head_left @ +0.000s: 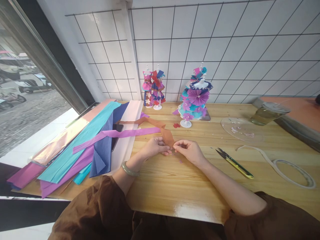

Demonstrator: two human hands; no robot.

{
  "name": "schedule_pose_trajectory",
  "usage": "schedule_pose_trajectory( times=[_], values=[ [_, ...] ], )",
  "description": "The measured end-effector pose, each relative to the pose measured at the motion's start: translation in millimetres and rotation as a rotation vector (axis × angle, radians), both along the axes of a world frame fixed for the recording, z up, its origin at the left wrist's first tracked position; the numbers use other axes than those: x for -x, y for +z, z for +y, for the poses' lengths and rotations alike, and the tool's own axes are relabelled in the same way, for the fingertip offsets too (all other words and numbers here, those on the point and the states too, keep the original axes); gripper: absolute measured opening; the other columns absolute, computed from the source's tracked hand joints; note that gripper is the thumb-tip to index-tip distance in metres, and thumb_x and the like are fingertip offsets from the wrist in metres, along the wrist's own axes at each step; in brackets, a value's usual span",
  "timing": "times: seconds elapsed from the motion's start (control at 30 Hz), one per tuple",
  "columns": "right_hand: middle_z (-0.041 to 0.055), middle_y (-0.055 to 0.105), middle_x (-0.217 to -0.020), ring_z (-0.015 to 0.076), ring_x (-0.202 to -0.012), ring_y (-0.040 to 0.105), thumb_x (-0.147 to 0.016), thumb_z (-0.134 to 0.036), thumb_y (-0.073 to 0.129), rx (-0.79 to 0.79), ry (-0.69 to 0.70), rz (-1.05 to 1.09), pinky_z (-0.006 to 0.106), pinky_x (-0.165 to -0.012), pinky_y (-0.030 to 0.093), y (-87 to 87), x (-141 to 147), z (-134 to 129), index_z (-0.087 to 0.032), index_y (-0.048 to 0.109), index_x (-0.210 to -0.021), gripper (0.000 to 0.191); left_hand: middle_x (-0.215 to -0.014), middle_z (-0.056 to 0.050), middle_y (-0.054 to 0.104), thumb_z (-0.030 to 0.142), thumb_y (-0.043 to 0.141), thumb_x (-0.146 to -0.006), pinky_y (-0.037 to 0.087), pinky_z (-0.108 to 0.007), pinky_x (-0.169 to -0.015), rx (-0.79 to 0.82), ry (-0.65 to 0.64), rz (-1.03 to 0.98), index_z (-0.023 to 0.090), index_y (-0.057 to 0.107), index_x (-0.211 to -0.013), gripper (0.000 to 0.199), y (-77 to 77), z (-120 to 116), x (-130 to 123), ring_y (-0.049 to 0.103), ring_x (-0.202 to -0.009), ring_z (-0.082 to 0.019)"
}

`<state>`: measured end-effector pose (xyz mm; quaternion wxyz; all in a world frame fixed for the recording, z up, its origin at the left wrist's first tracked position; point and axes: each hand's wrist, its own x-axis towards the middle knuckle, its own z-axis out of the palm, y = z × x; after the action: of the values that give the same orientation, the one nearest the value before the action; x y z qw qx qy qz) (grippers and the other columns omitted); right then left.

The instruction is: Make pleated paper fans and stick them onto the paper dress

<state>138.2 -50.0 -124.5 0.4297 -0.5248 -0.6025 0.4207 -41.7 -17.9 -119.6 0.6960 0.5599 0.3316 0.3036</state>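
Observation:
An orange-brown strip of crepe paper (167, 136) runs from the paper pile at the left into my hands. My left hand (158, 146) is closed on its near end, thumb and fingers pinching it. Opposite, my right hand (189, 150) pinches the same end at its edge, thumb against forefinger. Both hands are close together just above the wooden table (160, 186). Behind them a purple paper strip (130, 132) stretches left across the pile. A small red paper flower (176, 125) lies beyond my hands.
Several crepe paper sheets (82, 143) cover the left side, with a phone (117, 135) partly under them. Dress forms in paper dresses (196, 96) stand by the tiled wall. To the right are thread snips (235, 163), a white tape coil (295, 173), a clear plate (232, 128) and a cup (268, 115).

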Motion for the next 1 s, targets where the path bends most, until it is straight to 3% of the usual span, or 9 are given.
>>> schedule_pose_trajectory(
  times=[0.4,0.77,1.0],
  values=[
    [0.0032,0.066,-0.063,0.0151,-0.059,0.062,-0.067,-0.041,0.064,0.034,0.053,0.034,0.029,-0.064,0.048,1.8,-2.6,-0.1,-0.015,0.064,-0.075,0.027,-0.075,-0.009,0.067,0.029,0.071,-0.064,0.052,-0.025,-0.063,-0.007,-0.025,-0.037,0.008,0.057,-0.082,0.031,0.8,0.5,0.5,0.065,-0.07,-0.016],
    [0.002,0.064,-0.057,0.0136,-0.053,0.059,-0.063,-0.04,0.067,0.065,-0.024,0.035,0.027,-0.056,0.047,2.1,-1.6,-0.1,-0.015,0.062,-0.071,0.027,-0.079,-0.012,0.067,0.03,0.072,-0.062,0.052,-0.028,-0.065,0.022,-0.012,-0.028,0.009,0.055,-0.084,0.035,4.4,-0.6,0.8,0.065,-0.073,-0.018],
    [0.0025,0.064,-0.059,0.0136,-0.052,0.059,-0.062,-0.042,0.067,0.047,-0.019,0.053,0.027,-0.054,0.048,0.3,-0.5,-0.2,-0.015,0.062,-0.071,0.029,-0.079,-0.016,0.067,0.045,0.06,-0.071,0.052,-0.03,-0.068,0.021,-0.033,0.001,0.007,0.057,-0.084,0.04,3.0,-0.3,3.3,0.066,-0.072,-0.019]
  ],
)
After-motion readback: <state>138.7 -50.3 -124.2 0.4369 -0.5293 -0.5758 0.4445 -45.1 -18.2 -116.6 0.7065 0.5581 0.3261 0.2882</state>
